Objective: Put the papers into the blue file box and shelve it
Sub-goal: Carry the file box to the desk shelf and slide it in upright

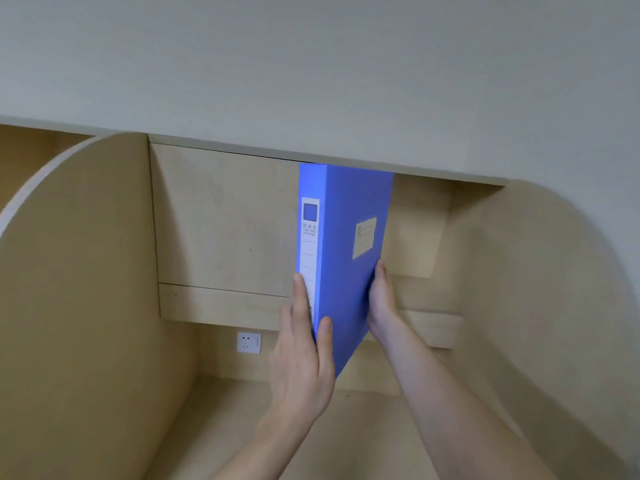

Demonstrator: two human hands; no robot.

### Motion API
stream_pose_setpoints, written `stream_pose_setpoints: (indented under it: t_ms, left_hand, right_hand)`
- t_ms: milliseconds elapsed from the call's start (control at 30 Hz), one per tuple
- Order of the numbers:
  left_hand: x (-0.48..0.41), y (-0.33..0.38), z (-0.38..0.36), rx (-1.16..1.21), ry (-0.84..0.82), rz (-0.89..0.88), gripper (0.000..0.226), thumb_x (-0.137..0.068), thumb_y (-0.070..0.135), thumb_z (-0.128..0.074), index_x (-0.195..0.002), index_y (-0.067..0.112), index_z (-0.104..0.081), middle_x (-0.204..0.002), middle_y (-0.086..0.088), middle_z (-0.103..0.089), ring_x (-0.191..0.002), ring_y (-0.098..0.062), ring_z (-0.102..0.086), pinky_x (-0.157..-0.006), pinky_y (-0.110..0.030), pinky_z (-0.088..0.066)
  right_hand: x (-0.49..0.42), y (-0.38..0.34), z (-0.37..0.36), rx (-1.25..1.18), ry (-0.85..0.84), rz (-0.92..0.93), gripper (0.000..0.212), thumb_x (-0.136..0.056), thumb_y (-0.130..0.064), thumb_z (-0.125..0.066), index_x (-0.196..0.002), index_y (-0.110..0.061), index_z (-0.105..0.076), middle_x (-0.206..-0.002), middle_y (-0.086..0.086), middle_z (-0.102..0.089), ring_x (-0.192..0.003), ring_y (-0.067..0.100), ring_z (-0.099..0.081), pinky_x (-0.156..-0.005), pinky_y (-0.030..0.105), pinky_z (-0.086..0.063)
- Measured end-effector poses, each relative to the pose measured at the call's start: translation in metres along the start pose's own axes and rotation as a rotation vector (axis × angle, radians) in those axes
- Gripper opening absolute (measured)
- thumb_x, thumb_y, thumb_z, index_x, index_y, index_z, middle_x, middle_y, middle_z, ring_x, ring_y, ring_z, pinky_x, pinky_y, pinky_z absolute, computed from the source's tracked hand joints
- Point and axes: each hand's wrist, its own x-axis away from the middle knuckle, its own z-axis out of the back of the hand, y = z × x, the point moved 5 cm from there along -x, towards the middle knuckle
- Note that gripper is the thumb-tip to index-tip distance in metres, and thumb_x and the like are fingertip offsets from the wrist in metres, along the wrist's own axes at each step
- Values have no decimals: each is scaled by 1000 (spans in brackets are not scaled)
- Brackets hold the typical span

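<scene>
The blue file box point(341, 237) stands upright and closed, spine toward me, with a white label on the spine and a yellow sticker on its side. Its upper part reaches into the open shelf compartment point(221, 220); its lower corner hangs below the shelf's front edge. My left hand point(303, 355) grips the spine near the bottom, thumb on the right face. My right hand point(381, 303) presses against the box's right side. No papers are visible.
The shelf is light wood, with a board point(221, 303) as its floor and a wall panel overhead. A white power socket point(248, 342) sits on the back wall below the shelf. Curved wooden dividers point(79, 271) flank the desk bay on both sides.
</scene>
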Motion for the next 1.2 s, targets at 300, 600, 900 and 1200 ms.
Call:
stream_pose_setpoints:
  t_ms: [300, 600, 900, 1200]
  left_hand:
    - [-61, -53, -44, -164, -1, -244, 75, -105, 42, -31, -164, 42, 15, -147, -8, -48, -85, -34, -69, -54, -32, -47]
    - [-102, -79, -95, -209, -62, -218, 73, -106, 41, -37, -164, 29, 6, -162, -17, -37, -117, -38, -62, -76, -43, -60]
    - [-139, -92, -162, -406, -59, -144, 77, -103, 39, -41, -165, 24, 2, -168, -22, -32, -112, -39, -58, -88, -45, -53]
    - [-151, -94, -188, -511, 7, -56, 86, -93, 37, -54, -165, 5, -19, -172, -22, -26, -116, -38, -48, -101, -51, -42]
  right_hand:
    - [-70, 2, -56, -78, -104, -108, 61, -101, -59, -30, -115, -18, -74, -115, 6, -78, -94, 24, -75, -86, 40, -58]
    - [-91, -18, -89, -62, -384, -54, 60, -108, -42, -18, -101, -6, -65, -92, 14, -63, -49, 14, -63, -49, 21, -54]
    - [-105, -8, -48, 129, -186, 11, 45, -108, -48, -40, -101, -23, -77, -101, -1, -80, -90, 13, -76, -86, 28, -58]
    - [-89, -33, -36, 401, -238, 294, 26, -113, -27, -46, -119, -15, -68, -100, -20, -77, -92, -10, -70, -82, 7, -49]
